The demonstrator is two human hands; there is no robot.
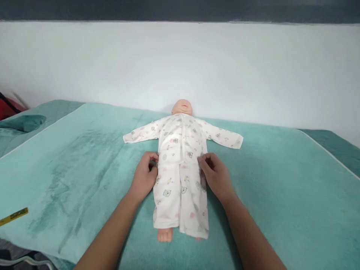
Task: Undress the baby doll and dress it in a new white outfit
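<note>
A baby doll [182,107] lies on its back, dressed in a white printed baby shirt [171,135] and matching pants [167,202]. The shirt's long sleeves stretch out to both sides, and its hem overlaps the top of the pants. My left hand [144,176] is at the left side of the waist, its curled fingertips at the shirt's edge and partly hidden by cloth. On the opposite side, my right hand [217,176] pinches the shirt's lower edge between thumb and fingers. One bare foot [164,234] shows below the left pant leg; the other is mostly covered.
A teal plush blanket [84,180] with some creases spreads under the doll. Behind it rises a white wall [180,60]. A yellow strip [14,216] lies at the left, and a red item [8,108] sits at the far left edge.
</note>
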